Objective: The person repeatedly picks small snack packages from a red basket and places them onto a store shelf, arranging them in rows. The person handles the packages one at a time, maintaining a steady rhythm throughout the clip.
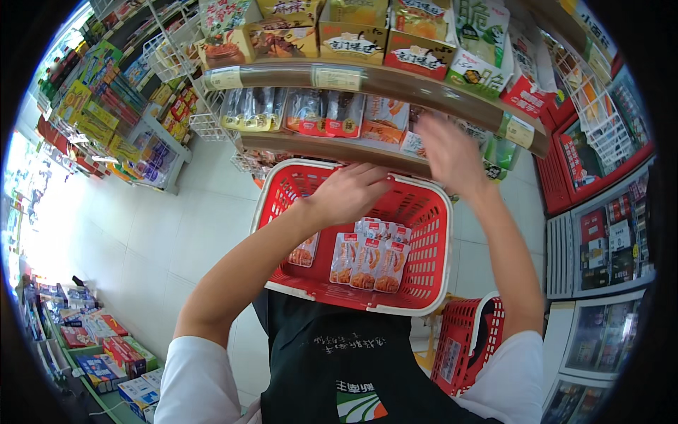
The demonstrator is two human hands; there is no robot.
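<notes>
A red plastic shopping basket [328, 286] with a white rim lies before me, against the front of my dark apron [302, 339]. Inside it are several clear snack pouches [365, 265] with orange-brown food, grouped in the middle, and another pouch [303, 253] at the left. Over the basket's far side is my left hand [352, 193], fingers bent and pointing right; whether they grip anything is hidden. My right hand [450, 151] is motion-blurred in front of the lower shelf, close to a small white packet [414, 144] and an orange snack box [384, 122]. Its grasp is unclear.
Boxed snacks [352, 45] fill the upper shelf, above its price-tag edge [392, 79]. A second red basket [466, 334] stands at lower right. Glass-door refrigerators [614, 238] line the right side. Boxed goods [114, 365] and a snack rack [122, 116] are at left.
</notes>
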